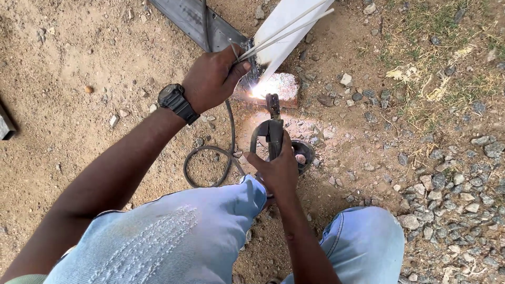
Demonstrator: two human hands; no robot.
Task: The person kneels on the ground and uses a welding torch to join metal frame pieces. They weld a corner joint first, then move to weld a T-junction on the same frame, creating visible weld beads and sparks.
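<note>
1. Knees in pale blue jeans [173, 236] fill the bottom of the frame, so the person is crouched low over dusty, stony ground [68, 68].
2. Just above the knees, centre frame, the right hand [278, 171] is wrapped tight around the handle of a welding electrode holder [269, 131], fingers curled shut on it, wrist bent up so the holder tips toward the work. Its black cable [208, 158] loops on the dirt to the left.
3. Further up, the left hand [213, 79], a black wristwatch [176, 101] on the wrist, is fisted with the thumb pressing down on a few spare welding rods [286, 29] that fan out toward the top right. That arm stretches long from the lower left.
4. The arc flash [263, 90] sits top centre, right beside the left hand, where a dark steel section [192, 18] meets a white steel piece [286, 26]. A brick [284, 89] lies under the joint.
5. My worry: both hands are bare and the left sits almost on the arc, so spatter or the hot joint could burn it. The knees are close too, and sparks could singe the denim.
6. That cable loop near the feet looks like a snag risk.
</note>
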